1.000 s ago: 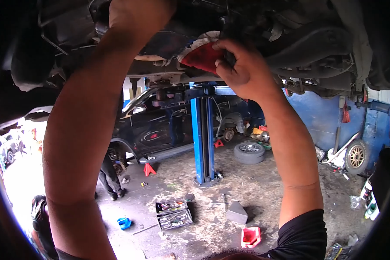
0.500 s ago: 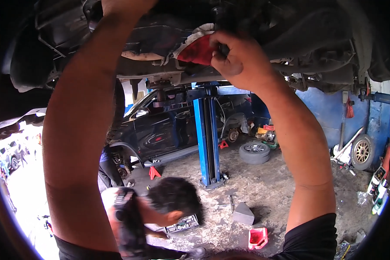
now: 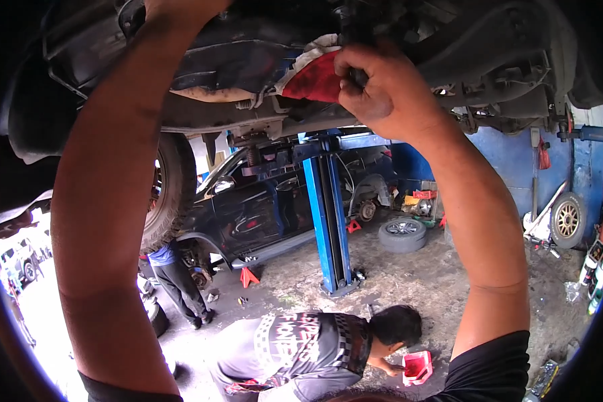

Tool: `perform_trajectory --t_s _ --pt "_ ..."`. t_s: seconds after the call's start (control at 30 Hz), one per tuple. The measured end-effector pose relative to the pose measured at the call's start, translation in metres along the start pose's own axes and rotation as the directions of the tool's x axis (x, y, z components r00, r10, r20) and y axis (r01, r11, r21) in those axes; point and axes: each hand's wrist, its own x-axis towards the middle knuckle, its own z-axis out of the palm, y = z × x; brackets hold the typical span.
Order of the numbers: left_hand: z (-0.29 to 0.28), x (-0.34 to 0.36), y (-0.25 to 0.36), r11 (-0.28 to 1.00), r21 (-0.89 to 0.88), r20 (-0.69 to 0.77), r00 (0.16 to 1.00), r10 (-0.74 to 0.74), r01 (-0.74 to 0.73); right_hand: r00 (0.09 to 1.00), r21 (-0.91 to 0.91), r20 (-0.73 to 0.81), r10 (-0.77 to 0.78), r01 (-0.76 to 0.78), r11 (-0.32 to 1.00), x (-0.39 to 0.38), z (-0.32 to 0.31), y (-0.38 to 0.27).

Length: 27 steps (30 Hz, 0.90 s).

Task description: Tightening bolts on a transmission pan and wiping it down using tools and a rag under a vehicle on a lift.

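Note:
Both my arms are raised to the dark underside of a lifted vehicle (image 3: 241,63). My right hand (image 3: 392,94) is curled closed at the edge of a red cloth (image 3: 311,79) with a whitish border, and appears to grip it. The cloth hangs against the underbody beside a pale pipe (image 3: 211,95). My left hand (image 3: 187,8) reaches up among the parts at the top edge. Its fingers are out of the picture, so what it touches is hidden.
Below, a co-worker (image 3: 301,348) bends toward a red open container (image 3: 417,368). Another person (image 3: 177,281) stands behind a hanging wheel (image 3: 171,191). A blue lift post (image 3: 328,228) stands before a dark car (image 3: 261,201). A tyre (image 3: 402,234) lies on the floor.
The co-worker has moved right, a hand now at the red container. My view has shifted slightly, uncovering the hanging wheel. My right hand keeps its place at the red cloth.

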Motion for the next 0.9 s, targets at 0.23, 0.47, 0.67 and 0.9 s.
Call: perform_trajectory --t_s 0.23,0.47,0.67,0.9 --pt "-0.001 0.004 -0.002 0.999 0.030 -0.039 0.999 0.016 -0.015 0.995 -0.086 -0.085 -0.053 0.045 0.995 -0.001 0.006 0.005" --pt "-0.004 0.016 -0.016 0.998 0.054 -0.035 0.999 0.042 -0.040 0.988 -0.125 -0.124 -0.094 0.078 0.989 0.001 0.007 0.001" --pt "0.001 0.018 -0.012 1.000 0.000 0.019 0.999 0.031 -0.031 0.997 -0.112 -0.069 -0.019 0.012 0.994 -0.001 0.007 0.007" --pt "0.006 0.027 -0.013 1.000 0.008 -0.104 0.994 -0.015 0.016 0.994 -0.123 -0.101 -0.053 0.041 0.992 -0.001 0.005 0.003"
